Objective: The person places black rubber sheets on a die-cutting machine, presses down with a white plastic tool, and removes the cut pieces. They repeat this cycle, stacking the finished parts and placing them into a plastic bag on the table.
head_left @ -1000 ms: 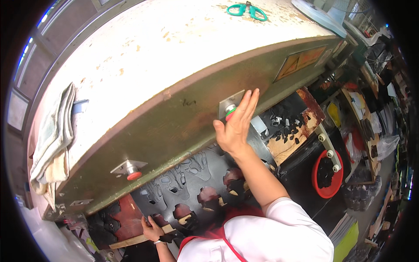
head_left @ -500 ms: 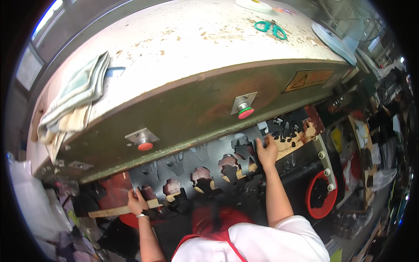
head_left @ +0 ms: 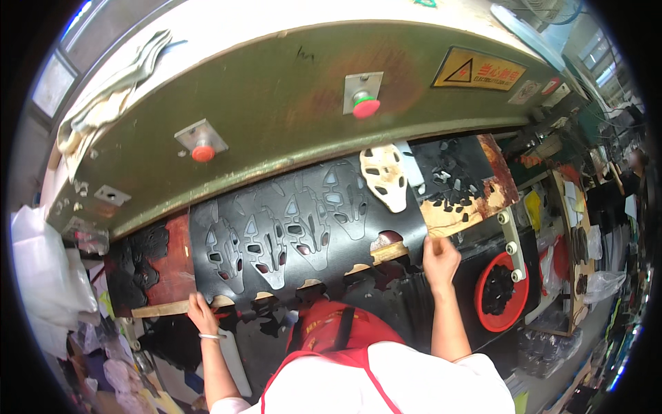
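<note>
Workshop, head view: bags, boxes and clutter crowd both sides of a long green machine front (head_left: 276, 96).
Buttons: a red knob (head_left: 203, 153) on the left and a pink knob with a green ring (head_left: 366, 106) further right, each on a metal plate.
Warning label: yellow (head_left: 479, 70), near the right end of that front.
Black sheet: lies just below the machine front, between the two hands (head_left: 348, 252), with four pierced shapes in a row and scalloped gaps along its near edge.
Cream template: pierced and flat (head_left: 388, 176), on the sheet's far right part.
Left hand: at the sheet's near left corner (head_left: 203, 316), fingers drawn together, white band on the wrist; whether they pinch the edge, I cannot tell.
Right hand: at the near right corner (head_left: 441, 263), fingers curled nearly closed; their hold on the edge cannot be told either.
Left board: reddish (head_left: 179, 269), dark offcuts (head_left: 138, 269) beside it.
Right board: scattered with small black scraps (head_left: 452, 181).
Red bowl: right of the right hand (head_left: 492, 322), dark bits inside.
</note>
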Demonstrator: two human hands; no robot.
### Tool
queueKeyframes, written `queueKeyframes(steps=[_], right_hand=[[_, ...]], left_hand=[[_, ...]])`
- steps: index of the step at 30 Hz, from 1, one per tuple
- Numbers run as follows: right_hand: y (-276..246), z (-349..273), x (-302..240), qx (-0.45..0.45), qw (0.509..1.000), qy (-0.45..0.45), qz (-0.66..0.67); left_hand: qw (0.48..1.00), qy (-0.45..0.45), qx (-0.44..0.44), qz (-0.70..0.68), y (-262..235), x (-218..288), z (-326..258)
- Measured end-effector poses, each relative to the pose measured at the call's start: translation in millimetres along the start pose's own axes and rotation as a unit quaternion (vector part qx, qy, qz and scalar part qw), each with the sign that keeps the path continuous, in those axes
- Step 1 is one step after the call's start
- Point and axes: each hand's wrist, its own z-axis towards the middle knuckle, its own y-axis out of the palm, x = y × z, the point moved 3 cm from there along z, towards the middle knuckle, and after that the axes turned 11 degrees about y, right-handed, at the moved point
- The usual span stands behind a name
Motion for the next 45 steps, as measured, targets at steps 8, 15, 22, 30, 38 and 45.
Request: queueKeyframes(steps=[8,15,22,30,38,45], right_hand=[[54,38,-65,0.010,0.878,-0.424,-0.221],[73,82,-33,-0.307,0.913,-0.065,0.260],[34,97,-71,-0.193,0.948,-0.193,0.161],[14,99,-101,-0.246,0.906,-0.066,0.337],[1,129,-21,-0.217,0.792,0.053,0.568],[-36,98,47,0.166,0.982,-0.087,-0.017]], left_hand=[[0.993,0.010,-0.006,0.118,21,54,49],[0.888,0.351,-0.129,-0.267,206,228,52],[0.824,0.386,-0.167,-0.379,270,340,66],[0.770,0.098,-0.354,-0.522,284,422,59],[0.773,0.174,-0.492,-0.361,277,315,31],[0.740,0.113,-0.308,-0.588,226,310,28]])
